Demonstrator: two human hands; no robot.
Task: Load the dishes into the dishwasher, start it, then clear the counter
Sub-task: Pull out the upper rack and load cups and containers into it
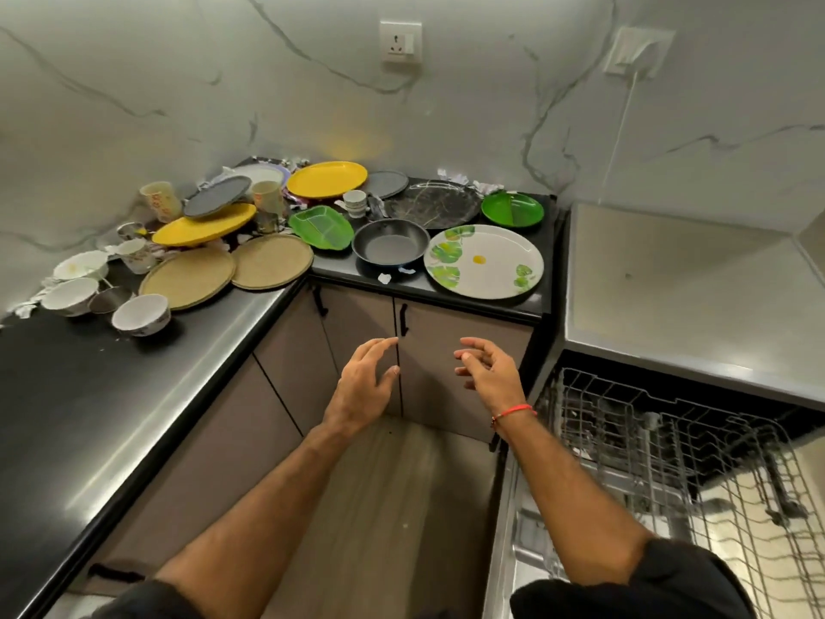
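Note:
Dirty dishes crowd the corner of the black counter [67, 395]. A white plate with green leaves [484, 261] lies nearest, beside a dark pan [389, 247]. Behind these lie a green divided plate [512, 210], a black marbled plate [431, 204], a green leaf dish [320, 226] and two yellow plates [327, 178]. Tan round plates [272, 261], white bowls [140, 314] and cups [160, 199] sit to the left. The dishwasher rack [669, 440] stands pulled out at the right, holding nothing that I can see. My left hand [364, 386] and my right hand [489, 373] hover empty before the cabinet doors, fingers relaxed.
Crumpled paper scraps [385, 277] lie among the dishes. A steel top [669, 279] sits above the dishwasher at right. A white cable [622, 122] hangs from a wall socket. Wooden floor [379, 507] shows below my arms.

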